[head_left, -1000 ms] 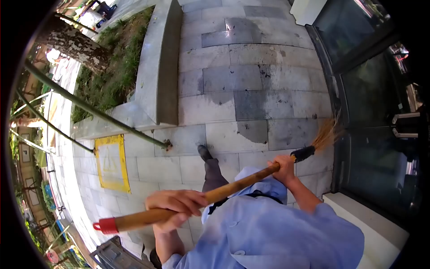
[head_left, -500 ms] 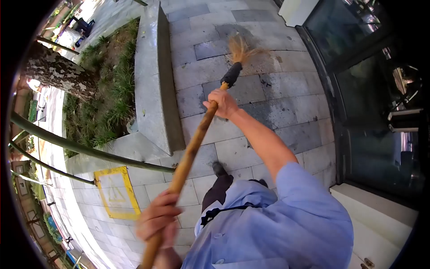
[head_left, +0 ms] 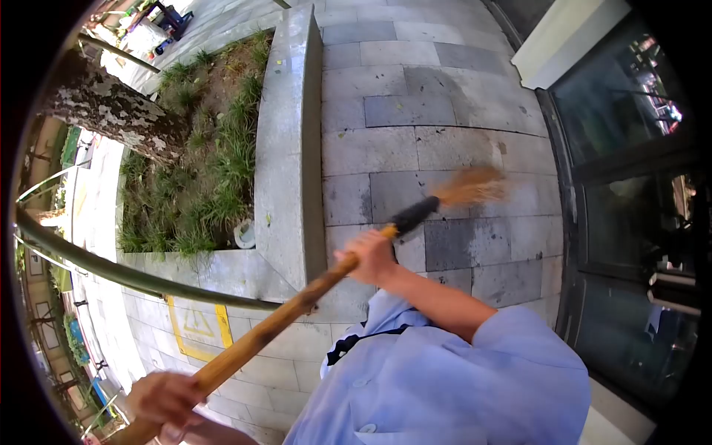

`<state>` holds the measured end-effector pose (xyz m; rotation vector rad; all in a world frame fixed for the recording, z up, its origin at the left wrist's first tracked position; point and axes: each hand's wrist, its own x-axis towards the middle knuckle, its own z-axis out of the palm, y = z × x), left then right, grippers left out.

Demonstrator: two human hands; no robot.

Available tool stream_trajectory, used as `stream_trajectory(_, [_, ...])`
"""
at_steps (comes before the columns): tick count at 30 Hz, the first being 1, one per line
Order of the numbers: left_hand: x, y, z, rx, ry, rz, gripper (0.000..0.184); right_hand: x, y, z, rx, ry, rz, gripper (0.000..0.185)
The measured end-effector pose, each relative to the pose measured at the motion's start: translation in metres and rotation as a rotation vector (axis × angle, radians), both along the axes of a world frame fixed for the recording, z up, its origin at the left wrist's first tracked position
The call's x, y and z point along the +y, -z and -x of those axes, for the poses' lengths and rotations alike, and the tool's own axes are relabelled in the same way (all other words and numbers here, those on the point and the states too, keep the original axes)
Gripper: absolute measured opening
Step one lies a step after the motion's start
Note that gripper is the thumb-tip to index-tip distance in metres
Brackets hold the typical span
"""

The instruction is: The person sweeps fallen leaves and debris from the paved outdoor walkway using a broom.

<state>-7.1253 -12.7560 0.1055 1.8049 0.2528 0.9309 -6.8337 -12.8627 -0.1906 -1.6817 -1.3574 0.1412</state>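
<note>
A broom with a long wooden handle (head_left: 274,334) runs from the lower left up to the middle of the view. My left hand (head_left: 169,404) is wrapped round the handle near its rear part, slightly blurred. Farther forward, my right hand (head_left: 367,256) grips it just behind the black binding (head_left: 415,215). The straw bristles (head_left: 471,187) point to the right, blurred, over the grey paving slabs (head_left: 386,152).
A stone-edged planter (head_left: 285,148) with grass and a tree trunk (head_left: 119,111) lies at the left. Green poles (head_left: 133,274) slant beside it, near a yellow-framed floor marking (head_left: 225,326). Dark glass doors (head_left: 630,193) and a pale pillar (head_left: 567,41) stand at the right.
The bristles swung from the door side to the far paving, then came back nearer and to the right. Both hands kept hold; my left hand moved left and down. The planter appears farther right.
</note>
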Motion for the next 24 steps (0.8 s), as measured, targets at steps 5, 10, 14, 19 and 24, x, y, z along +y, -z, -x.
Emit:
stream_trajectory(5, [0.026,-0.068,-0.106,0.422,0.212,-0.399,0.027,0.170,-0.017,-0.069,0.064,-0.030,-0.333,0.029])
stream_trajectory(10, [0.084,-0.039,-0.123,0.084,-0.080,-0.470,0.026,0.247,-0.052,-0.154,0.020,-0.034,-0.391,0.029])
stream_trajectory(14, [0.164,-0.034,-0.095,-0.108,0.112,-0.222,0.027,0.250,-0.078,-0.182,-0.046,0.071,-0.363,0.029])
stream_trajectory(19, [0.232,0.034,-0.242,-0.220,0.236,0.067,0.019,0.193,-0.033,-0.259,-0.123,0.238,-0.002,0.023])
stream_trajectory(24, [0.253,0.101,-0.390,-0.167,0.568,0.556,0.008,0.111,0.032,-0.334,-0.089,0.453,0.315,0.030])
